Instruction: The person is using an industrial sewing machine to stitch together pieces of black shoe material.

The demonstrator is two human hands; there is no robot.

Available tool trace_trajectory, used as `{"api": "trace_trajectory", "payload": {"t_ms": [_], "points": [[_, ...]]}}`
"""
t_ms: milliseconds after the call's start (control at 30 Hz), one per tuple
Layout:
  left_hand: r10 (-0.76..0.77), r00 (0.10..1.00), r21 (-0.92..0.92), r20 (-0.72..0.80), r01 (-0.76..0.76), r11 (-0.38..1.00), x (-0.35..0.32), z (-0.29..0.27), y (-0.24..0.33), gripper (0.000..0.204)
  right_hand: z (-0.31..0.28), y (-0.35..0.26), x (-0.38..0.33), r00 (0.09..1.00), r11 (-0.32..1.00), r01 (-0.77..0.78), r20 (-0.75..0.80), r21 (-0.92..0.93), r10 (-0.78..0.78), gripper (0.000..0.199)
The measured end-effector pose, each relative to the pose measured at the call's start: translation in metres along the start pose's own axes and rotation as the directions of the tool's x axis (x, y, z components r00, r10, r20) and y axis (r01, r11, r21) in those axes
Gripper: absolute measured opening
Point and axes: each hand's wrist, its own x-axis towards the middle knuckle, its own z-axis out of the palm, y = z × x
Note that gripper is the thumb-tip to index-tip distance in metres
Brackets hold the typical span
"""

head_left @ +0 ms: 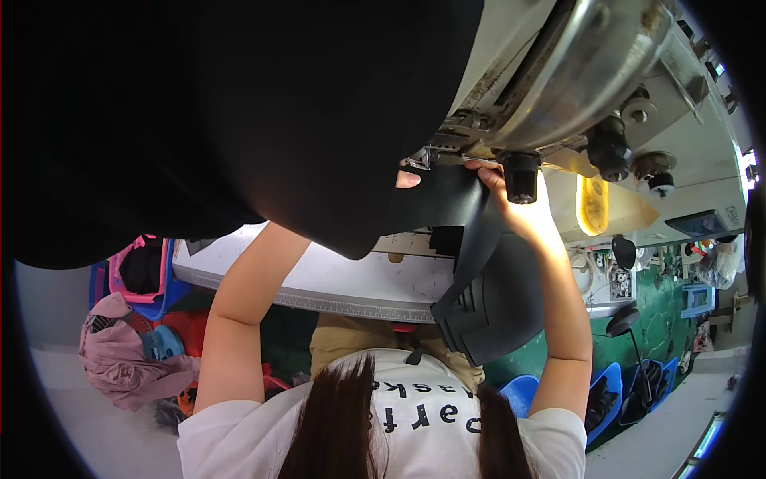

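While both hands feed black leather pieces (pixel 471 263) under the sewing machine head (pixel 558 72), stitching seems underway. Right hand (pixel 511 199) pinches the piece's edge by the needle; left hand (pixel 407 177) is mostly hidden, grip unclear. Next likely calls for steady guiding.

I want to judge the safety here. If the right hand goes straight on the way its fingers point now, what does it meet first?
Most likely the sewing machine. The right hand pinches black material, with its fingers aimed up toward the needle area and a black knob beside them. Depth is unclear, but they look very close.
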Motion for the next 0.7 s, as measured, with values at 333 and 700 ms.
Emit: {"api": "trace_trajectory", "payload": {"t_ms": [333,700], "points": [[0.007,0.998,-0.095,0.069,-0.001,0.995,0.0059,-0.0090,-0.0023,0.039,0.0045,-0.0033,0.0022,0.992,0.987,-0.125,-0.005,0.104,0.127,0.006],[0.071,0.991,-0.072,0.116,-0.063,0.995,0.0056,-0.0051,0.0014,0.035,0.0041,0.0058,0.0048,0.999,0.999,-0.035,-0.022,0.001,0.035,0.008]]}}
